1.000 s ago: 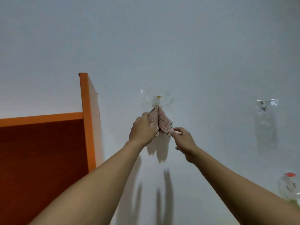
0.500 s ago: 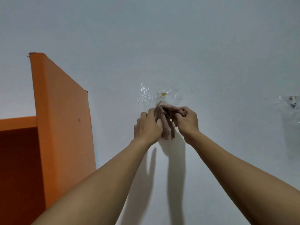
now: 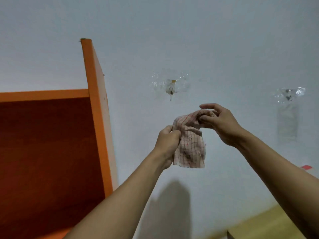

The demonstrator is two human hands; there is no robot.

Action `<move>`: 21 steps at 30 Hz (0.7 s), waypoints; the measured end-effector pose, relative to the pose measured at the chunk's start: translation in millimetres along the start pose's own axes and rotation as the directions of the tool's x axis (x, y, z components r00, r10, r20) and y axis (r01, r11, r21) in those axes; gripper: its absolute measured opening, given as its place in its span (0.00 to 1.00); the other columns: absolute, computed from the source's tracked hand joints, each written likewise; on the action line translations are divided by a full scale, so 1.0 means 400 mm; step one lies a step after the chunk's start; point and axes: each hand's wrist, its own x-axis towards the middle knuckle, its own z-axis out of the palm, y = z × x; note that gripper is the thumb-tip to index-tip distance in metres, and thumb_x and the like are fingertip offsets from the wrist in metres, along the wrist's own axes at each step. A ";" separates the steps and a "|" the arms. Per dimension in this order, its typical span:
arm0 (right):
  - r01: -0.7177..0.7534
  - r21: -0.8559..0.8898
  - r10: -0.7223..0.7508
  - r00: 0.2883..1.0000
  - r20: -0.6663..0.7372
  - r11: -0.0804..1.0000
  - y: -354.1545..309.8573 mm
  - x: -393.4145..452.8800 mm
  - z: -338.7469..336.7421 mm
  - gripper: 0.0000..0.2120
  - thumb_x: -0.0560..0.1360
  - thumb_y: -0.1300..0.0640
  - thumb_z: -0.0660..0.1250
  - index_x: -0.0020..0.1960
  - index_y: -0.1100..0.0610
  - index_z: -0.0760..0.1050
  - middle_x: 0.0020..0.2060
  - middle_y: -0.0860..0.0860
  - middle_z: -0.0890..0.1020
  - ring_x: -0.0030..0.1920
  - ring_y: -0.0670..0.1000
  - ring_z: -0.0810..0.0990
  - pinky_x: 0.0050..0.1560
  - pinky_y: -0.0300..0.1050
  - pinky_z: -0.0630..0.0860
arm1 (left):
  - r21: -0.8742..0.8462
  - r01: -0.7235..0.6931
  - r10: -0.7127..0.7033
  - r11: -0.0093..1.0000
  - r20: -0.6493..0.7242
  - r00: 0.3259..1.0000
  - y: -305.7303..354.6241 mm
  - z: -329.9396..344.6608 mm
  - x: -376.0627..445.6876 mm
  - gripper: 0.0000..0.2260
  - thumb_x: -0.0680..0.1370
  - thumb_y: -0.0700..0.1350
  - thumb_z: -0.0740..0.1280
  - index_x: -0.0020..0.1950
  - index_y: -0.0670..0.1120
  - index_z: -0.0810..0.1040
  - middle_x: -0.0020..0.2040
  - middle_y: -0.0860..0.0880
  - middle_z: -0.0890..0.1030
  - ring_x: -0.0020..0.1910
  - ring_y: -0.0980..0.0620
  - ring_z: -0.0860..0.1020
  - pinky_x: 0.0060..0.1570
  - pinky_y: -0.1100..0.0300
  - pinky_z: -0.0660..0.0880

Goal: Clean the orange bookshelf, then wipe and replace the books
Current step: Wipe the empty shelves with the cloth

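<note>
The checked cloth (image 3: pixel 189 144) is off the wall hook (image 3: pixel 170 94) now, which sits bare above both hands. The left hand (image 3: pixel 166 142) grips its lower part, the right hand (image 3: pixel 218 123) pinches its upper corner; the orange bookshelf (image 3: pixel 96 109) stands left of them.

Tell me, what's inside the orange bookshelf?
The orange bookshelf shows only its dark back panel; no books are visible. Its lower part lies out of frame, hidden partly by the left arm.

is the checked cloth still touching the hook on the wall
Apart. The head view shows bare wall between the hook and the cloth, which both hands hold below it.
</note>
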 end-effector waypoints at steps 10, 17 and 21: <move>-0.339 0.256 0.344 0.939 0.027 0.905 -0.093 -0.497 0.119 0.27 0.77 0.69 0.67 0.73 0.56 0.66 0.51 0.60 0.79 0.46 0.56 0.82 0.39 0.49 0.79 | -0.283 0.350 -0.266 0.893 0.296 0.918 -0.057 -0.182 -0.466 0.08 0.80 0.40 0.63 0.53 0.40 0.80 0.43 0.42 0.83 0.41 0.47 0.82 0.45 0.54 0.78; -0.674 0.369 0.718 0.695 0.024 0.640 -0.061 -0.869 0.381 0.35 0.73 0.41 0.72 0.75 0.47 0.61 0.55 0.56 0.80 0.47 0.57 0.81 0.48 0.53 0.79 | -0.294 0.234 -0.274 0.927 -0.105 0.956 -0.112 -0.341 -0.738 0.06 0.81 0.35 0.62 0.53 0.43 0.76 0.41 0.41 0.82 0.36 0.46 0.81 0.40 0.53 0.78; -0.882 0.239 0.826 0.466 0.318 0.406 -0.023 -1.055 0.526 0.27 0.76 0.31 0.58 0.51 0.54 0.78 0.43 0.54 0.83 0.43 0.54 0.78 0.43 0.46 0.70 | -0.289 0.308 -0.378 0.907 -0.233 0.896 -0.132 -0.456 -0.875 0.08 0.82 0.35 0.59 0.57 0.44 0.74 0.44 0.39 0.82 0.38 0.44 0.81 0.38 0.52 0.78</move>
